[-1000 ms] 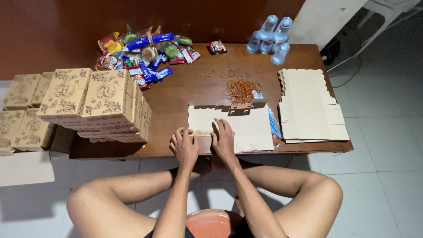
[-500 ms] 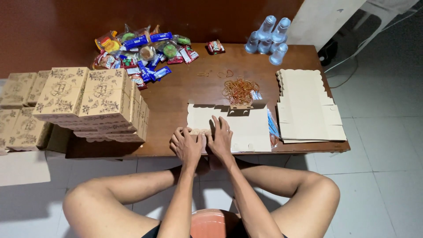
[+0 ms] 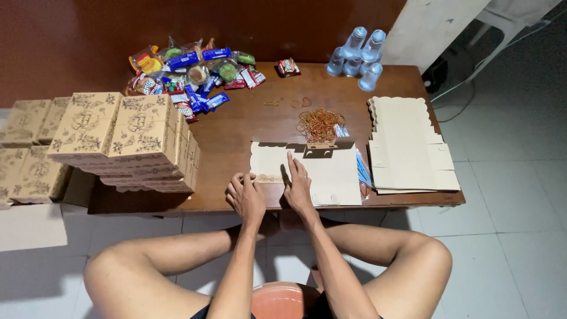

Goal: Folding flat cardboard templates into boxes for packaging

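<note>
Two hands rest on a flat, unfolded cardboard box blank (image 3: 307, 171) at the near edge of the tabletop (image 3: 248, 130). Left hand (image 3: 245, 198) lies knuckles-up, fingers curled loosely over the blank's near-left corner; whether it pinches the card or only presses it cannot be told. Right hand (image 3: 297, 183) is spread flat on the blank, index finger extended along a crease, gripping nothing. Risk, as a judgement: the blank overhangs the edge slightly, so uneven pressure could skew the fold or slide the sheet off; a sweep of the wrist could scatter the heap of rubber bands (image 3: 320, 124) just beyond it. Stack of more flat blanks (image 3: 407, 145) to the right; folded printed boxes (image 3: 127, 133) piled to the left, more on the floor side. Far edge: wrapped snacks (image 3: 189, 74), clear plastic cups (image 3: 356, 56). Surface is dark brown wood, worn. Room: reddish-brown wall behind, pale tiled floor (image 3: 508, 236), white furniture at the upper right.
</note>
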